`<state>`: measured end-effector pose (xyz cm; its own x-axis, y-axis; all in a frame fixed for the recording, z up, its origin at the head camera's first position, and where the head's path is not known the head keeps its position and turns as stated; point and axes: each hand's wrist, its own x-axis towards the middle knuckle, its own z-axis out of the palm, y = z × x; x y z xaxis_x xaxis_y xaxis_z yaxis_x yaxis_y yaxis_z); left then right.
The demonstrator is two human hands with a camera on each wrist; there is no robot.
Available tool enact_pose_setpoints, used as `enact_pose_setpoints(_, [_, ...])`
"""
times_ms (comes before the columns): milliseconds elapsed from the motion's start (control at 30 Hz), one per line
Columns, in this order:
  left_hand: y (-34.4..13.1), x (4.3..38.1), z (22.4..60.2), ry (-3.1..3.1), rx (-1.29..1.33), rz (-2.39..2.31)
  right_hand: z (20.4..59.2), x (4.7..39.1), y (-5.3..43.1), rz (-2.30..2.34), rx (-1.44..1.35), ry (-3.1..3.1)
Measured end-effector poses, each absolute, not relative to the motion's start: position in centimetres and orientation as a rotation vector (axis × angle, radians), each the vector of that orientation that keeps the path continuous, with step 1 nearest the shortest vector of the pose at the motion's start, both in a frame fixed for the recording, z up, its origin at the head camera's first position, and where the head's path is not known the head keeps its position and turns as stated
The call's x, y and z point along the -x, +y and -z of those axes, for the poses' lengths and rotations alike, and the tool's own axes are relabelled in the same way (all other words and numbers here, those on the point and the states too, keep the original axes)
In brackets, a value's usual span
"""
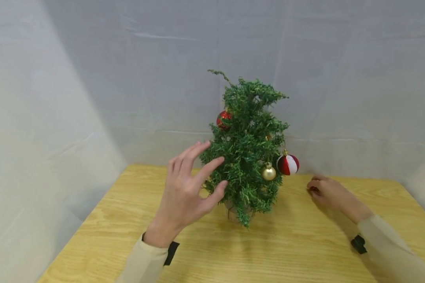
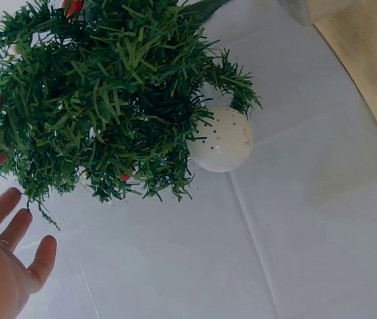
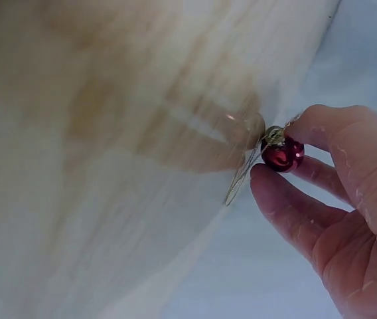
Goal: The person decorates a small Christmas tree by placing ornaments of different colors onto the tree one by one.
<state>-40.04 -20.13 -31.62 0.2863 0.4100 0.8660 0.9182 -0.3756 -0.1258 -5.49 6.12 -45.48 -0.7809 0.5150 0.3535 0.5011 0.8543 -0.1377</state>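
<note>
A small artificial Christmas tree (image 1: 246, 153) stands upright on the table. My left hand (image 1: 184, 192) is raised at its left side, fingers spread and slightly bent, holding nothing; the fingertips overlap the branches in the head view. Low over the table to the right of the tree, my right hand (image 1: 334, 196) pinches a small shiny red bauble (image 3: 287, 157) by its gold cap. A loop of gold string (image 3: 238, 181) dangles from that cap. The bauble is mostly hidden by the fingers in the head view.
On the tree hang a glittery red bauble (image 1: 224, 119), a gold bauble (image 1: 268, 173) and a red-and-white bauble (image 1: 289, 165). A white speckled bauble (image 2: 227, 143) shows in the left wrist view. Behind the wooden table (image 1: 102, 236) hangs a pale sheet (image 1: 170, 78).
</note>
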Motion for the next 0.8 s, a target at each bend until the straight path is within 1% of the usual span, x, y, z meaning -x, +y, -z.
enact_pose_setpoints(467, [-20.2, 40.3, 31.4, -1.118, 1.977, 1.123, 45.3, 3.7, 4.8, -0.002, 0.686, -2.450])
enact_pose_setpoints(667, [-20.1, 40.3, 31.5, -1.124, 1.971, 1.130, 45.0, 3.6, 4.0, 0.038, 0.545, -2.361])
enact_pose_setpoints(800, [-20.1, 40.3, 31.5, -1.127, 1.969, 1.127, 44.6, 3.5, 3.2, 0.010, 0.513, -2.311])
